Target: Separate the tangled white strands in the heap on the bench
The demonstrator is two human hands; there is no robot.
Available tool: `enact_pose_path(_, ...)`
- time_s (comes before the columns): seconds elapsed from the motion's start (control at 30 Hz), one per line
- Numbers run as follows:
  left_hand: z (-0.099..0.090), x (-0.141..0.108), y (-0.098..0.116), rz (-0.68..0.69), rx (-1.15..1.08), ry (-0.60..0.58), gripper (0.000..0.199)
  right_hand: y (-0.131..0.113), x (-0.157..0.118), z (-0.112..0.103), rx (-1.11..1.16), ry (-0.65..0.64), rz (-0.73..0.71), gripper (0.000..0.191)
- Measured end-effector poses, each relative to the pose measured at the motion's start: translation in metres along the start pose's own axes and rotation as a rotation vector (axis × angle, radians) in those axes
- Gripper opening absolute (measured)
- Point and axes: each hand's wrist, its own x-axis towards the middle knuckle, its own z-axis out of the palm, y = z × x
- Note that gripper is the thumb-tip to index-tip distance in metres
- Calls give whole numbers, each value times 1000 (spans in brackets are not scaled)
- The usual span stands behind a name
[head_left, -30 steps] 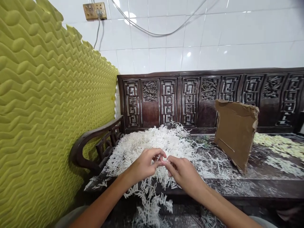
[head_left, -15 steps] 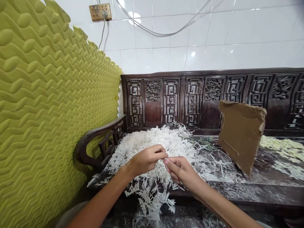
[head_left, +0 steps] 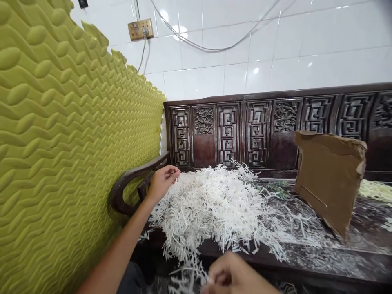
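White, finely branched pieces [head_left: 211, 200] lie in a large heap on the dark wooden bench, with some strands hanging over its front edge. My left hand [head_left: 163, 179] is over the heap's left edge, near the armrest, its fingertips pinched together on something too small to make out. Low in the view, my right hand [head_left: 231, 273] is in front of the bench edge beside the hanging strands. Its fingers are curled and blurred, and whatever may be between them cannot be made out.
A carved armrest [head_left: 122, 192] and a yellow foam mat [head_left: 76, 155] stand on the left. Upright on the bench is a brown cardboard piece [head_left: 330, 179], with pale yellow pieces [head_left: 375, 191] beyond it. The carved backrest [head_left: 205, 151] runs behind.
My hands, earlier together over the heap, are now apart. The left has moved left and up, the right down toward the lower edge. The view has shifted slightly.
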Motion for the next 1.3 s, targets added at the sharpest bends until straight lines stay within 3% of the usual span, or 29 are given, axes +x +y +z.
enact_pose_path(0.1, 13, -9, 12, -7, -4, -112, 19, -12, 14, -35, -9, 71, 38, 25)
enact_pose_path(0.2, 26, -16, 23, -22, -24, -201, 17, -29, 23, -69, -89, 330, 1, 28)
enact_pose_path(0.27, 35, -20, 31, -36, -28, -253, 17, -36, 27, -81, -206, 526, -32, 51)
enact_pose_path(0.33, 44, -26, 40, -45, -12, -301, 19, -40, 28, -83, -296, 601, -40, 69)
enact_pose_path(0.6, 74, -49, 68, -31, 12, -464, 21, -36, 32, -55, -232, 384, -83, 81)
enact_pose_path(0.7, 79, -54, 69, -44, 1, -496, 19, -32, 36, -54, -218, 317, -157, 52)
enact_pose_path(0.8, 82, -57, 68, -66, -15, -512, 20, -28, 39, -54, -239, 310, -207, 38)
enact_pose_path(1.17, 80, -56, 66, -57, 16, -556, 20, -37, 24, -50, -657, 325, -211, 60)
enact_pose_path(1.3, 83, -60, 62, -140, -86, -547, 38, -36, 24, -51, -665, 357, -209, 58)
